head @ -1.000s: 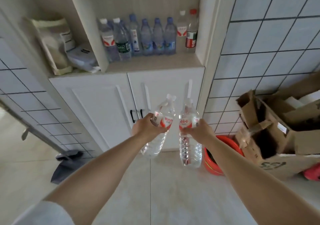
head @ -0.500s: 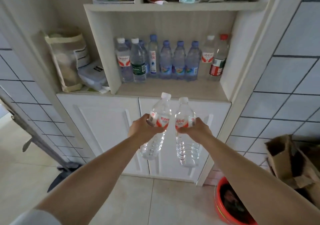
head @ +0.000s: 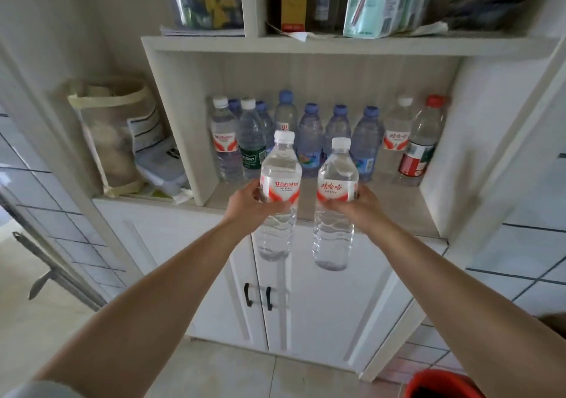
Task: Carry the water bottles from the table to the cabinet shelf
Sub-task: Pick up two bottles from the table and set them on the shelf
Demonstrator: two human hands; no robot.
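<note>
Clear left bottle (head: 279, 195) gripped at its red label by left hand (head: 249, 204) | right hand (head: 356, 206) wraps right bottle (head: 335, 204), same height | both upright, side by side, apart, held before the shelf (head: 398, 206) edge | beyond the grips, a bottle row (head: 309, 143) stands at the back.

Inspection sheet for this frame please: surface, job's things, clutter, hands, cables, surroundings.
Surface: cabinet shelf, front strip bare.
Job's things: two held bottles, left bottle and right bottle, upright, capped, not yet on the shelf; row of bottles along the shelf's back.
Clutter: cloth bag and plastic box in the side nook.
Hands: left hand grips left bottle; right hand grips right bottle.
Cables: nothing seen.
Surroundings: cabinet doors, tiled wall, red bucket.
</note>
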